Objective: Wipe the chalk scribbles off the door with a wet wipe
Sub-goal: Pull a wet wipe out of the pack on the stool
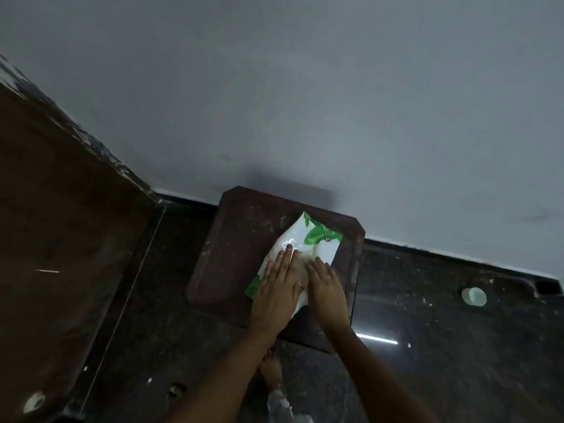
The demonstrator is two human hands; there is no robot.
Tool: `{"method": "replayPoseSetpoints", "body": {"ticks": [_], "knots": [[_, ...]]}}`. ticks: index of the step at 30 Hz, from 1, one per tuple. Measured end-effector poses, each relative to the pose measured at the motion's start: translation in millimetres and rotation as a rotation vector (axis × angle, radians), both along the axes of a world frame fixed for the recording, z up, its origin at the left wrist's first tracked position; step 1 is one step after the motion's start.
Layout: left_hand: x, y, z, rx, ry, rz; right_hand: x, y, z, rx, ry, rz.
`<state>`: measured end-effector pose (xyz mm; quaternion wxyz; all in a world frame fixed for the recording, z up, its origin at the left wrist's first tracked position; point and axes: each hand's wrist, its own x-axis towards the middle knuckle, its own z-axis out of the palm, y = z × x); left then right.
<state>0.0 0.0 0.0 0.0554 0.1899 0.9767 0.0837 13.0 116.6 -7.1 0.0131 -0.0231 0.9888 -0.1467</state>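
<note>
A white and green wet wipe pack [311, 239] lies on a dark brown stool [241, 239] by the wall. My left hand [279, 288] rests flat on the pack's near left part, fingers stretched. Beside it, my right hand [326, 285] lies on the pack's near right part, with its fingertips at the pack's middle where the flap is. Whether a wipe is pinched there I cannot tell. The brown door [61, 239] stands open at the left, with a short pale chalk mark [47, 271] on it.
A grey wall [305, 102] rises behind the stool. The floor [442, 346] is dark, glossy and speckled with white spots. A small pale round object [474, 296] lies on the floor at the right. My bare foot [271, 369] shows below the stool.
</note>
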Motion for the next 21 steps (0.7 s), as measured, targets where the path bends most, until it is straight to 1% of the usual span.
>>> {"method": "replayPoseSetpoints", "body": {"ticks": [1,3,4,7,8,11,14,16,18,21], "knots": [[-1.5,0.6,-5.7,-0.041,-0.019,-0.025,-2.3,2.0,-6.6,-0.063,0.007,-0.002],[-1.2,0.9,-19.0,-0.030,-0.058,-0.051,-4.4,3.7,-15.1,-0.129,0.017,0.015],[-2.5,-0.1,-24.1,-0.010,-0.096,-0.025,-7.6,3.9,-17.0,-0.131,0.042,0.007],[-3.7,-3.4,-31.5,0.029,-0.165,0.099,-14.5,-0.9,-22.0,-0.115,0.028,-0.018],[-4.4,-4.8,-35.0,0.002,-0.215,0.105,-17.7,-2.7,-20.5,-0.108,0.015,-0.033],[-5.5,-5.0,-39.3,0.103,-0.219,0.114,-23.4,-6.6,-21.0,-0.055,-0.007,-0.054],[-4.7,-3.8,-39.5,0.155,-0.268,0.133,-26.1,-9.1,-20.8,0.011,-0.027,-0.075],[-5.2,-2.9,-40.6,0.201,-0.274,0.163,-28.6,-10.2,-21.4,0.007,-0.048,-0.095],[-5.7,-2.7,-38.5,0.205,-0.287,0.173,-29.4,-10.5,-23.3,-0.045,-0.075,-0.126],[-5.7,-5.1,-39.1,0.181,-0.288,0.144,-29.1,-8.5,-24.5,-0.249,-0.101,-0.218]]}}
